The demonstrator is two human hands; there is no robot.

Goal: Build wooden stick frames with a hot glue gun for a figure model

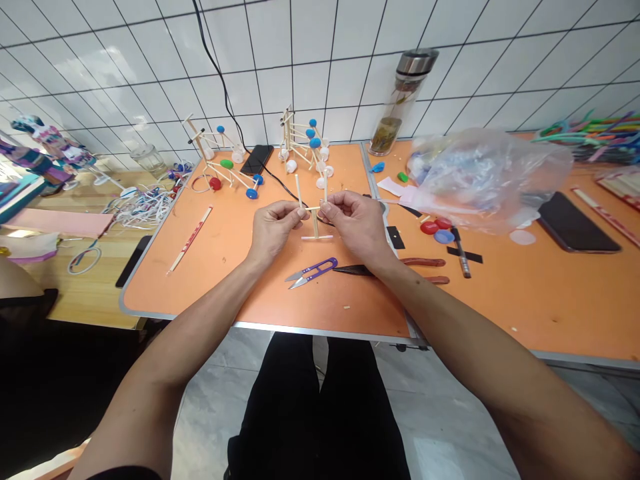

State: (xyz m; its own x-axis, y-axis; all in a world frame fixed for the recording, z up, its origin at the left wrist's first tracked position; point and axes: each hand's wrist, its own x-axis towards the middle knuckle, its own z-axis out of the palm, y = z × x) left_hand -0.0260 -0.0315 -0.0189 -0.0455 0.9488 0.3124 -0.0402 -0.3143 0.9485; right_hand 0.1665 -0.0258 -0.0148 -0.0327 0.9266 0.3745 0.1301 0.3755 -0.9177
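Between my two hands is a small frame of thin wooden sticks (pixel 315 224), held above the orange table. Two sticks rise from it, and a crosspiece with pinkish ends sits at its lower end. My left hand (pixel 274 228) pinches the frame's left corner, fingers closed. On the right corner, my right hand (pixel 354 220) is closed in a pinch too. Below the hands lie purple thread snips (pixel 314 271), blades pointing left. Pliers with red-brown handles (pixel 425 262) lie partly under my right wrist.
Stick models with blue caps (pixel 310 137) stand near the tiled wall, beside a black phone (pixel 257 160). A glass tea bottle (pixel 403 100), a clear plastic bag (pixel 490 177) and another phone (pixel 577 223) are on the right. A red-and-white paper-wrapped stick (pixel 190 240) lies left.
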